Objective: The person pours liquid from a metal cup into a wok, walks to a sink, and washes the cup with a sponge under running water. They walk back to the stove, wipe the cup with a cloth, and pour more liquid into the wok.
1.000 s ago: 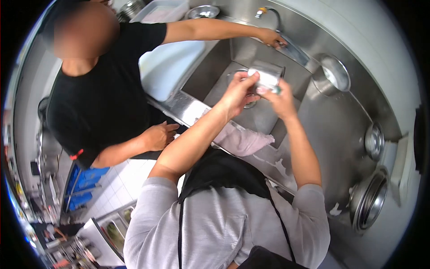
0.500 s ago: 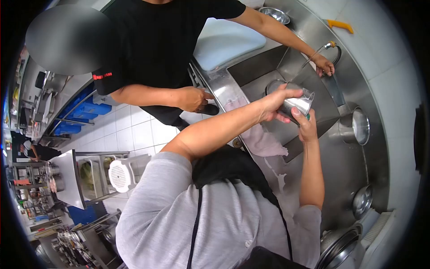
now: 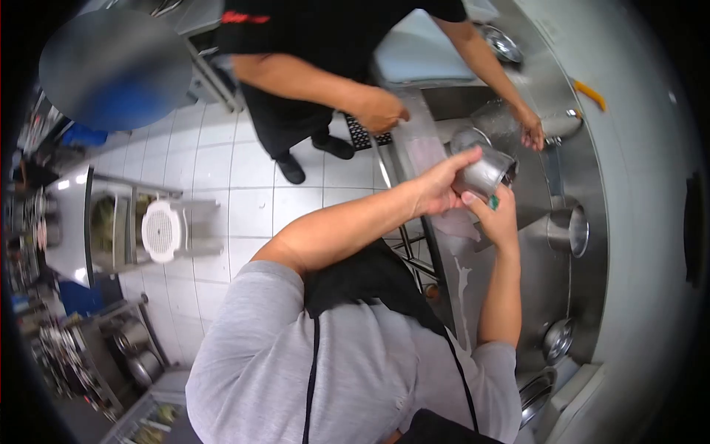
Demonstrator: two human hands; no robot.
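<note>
My left hand (image 3: 441, 186) is closed round the side of a shiny steel pot (image 3: 484, 173), which lies tilted over the edge of the sink with its mouth toward the right. At its lower side is my right hand (image 3: 495, 220), holding a small green scouring pad (image 3: 493, 201) near the rim; its fingertips are partly hidden by the pot. Another round metal vessel (image 3: 469, 138) shows just beyond the pot, in the sink. Pinkish cloth (image 3: 455, 224) lies on the sink's front ledge below my hands.
A co-worker in black stands across to the left, one hand (image 3: 531, 129) by the tap (image 3: 573, 115), the other (image 3: 381, 111) over the ledge. A steel pot (image 3: 568, 231) and a bowl (image 3: 558, 340) sit along the right wall. A white stool (image 3: 164, 231) stands on the tiled floor.
The whole view has swung, so the room appears shifted. The co-worker's nearer hand has come up to the sink's ledge. My hands keep their hold on the pot, which has turned slightly.
</note>
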